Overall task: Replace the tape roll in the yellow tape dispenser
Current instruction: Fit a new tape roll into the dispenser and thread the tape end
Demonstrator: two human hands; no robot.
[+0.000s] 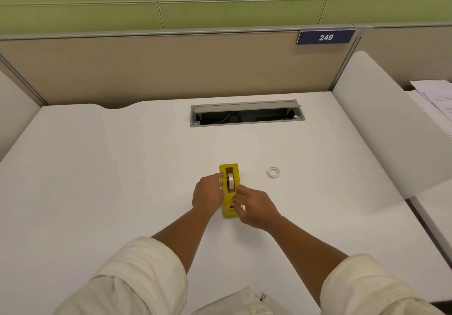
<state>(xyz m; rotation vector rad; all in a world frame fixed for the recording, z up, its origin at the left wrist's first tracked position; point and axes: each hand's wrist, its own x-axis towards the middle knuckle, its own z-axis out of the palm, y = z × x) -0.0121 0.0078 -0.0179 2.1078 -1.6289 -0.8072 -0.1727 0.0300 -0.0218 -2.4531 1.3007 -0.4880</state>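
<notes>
The yellow tape dispenser (229, 170) stands on the white desk (122, 168), lengthwise away from me. A tape roll (230, 181) sits upright in its slot. My left hand (208, 193) presses against the dispenser's left side, with the index finger up by the roll. My right hand (254, 208) holds the near end of the dispenser from the right, fingers curled over its front part. A second small white tape roll (273, 172) lies flat on the desk to the right of the dispenser.
An open grey cable tray (247, 113) is set into the desk at the back. A beige partition (171, 70) with a "249" sign (325, 37) closes the rear. A white side panel (391, 124) stands at right, papers (435, 99) beyond it.
</notes>
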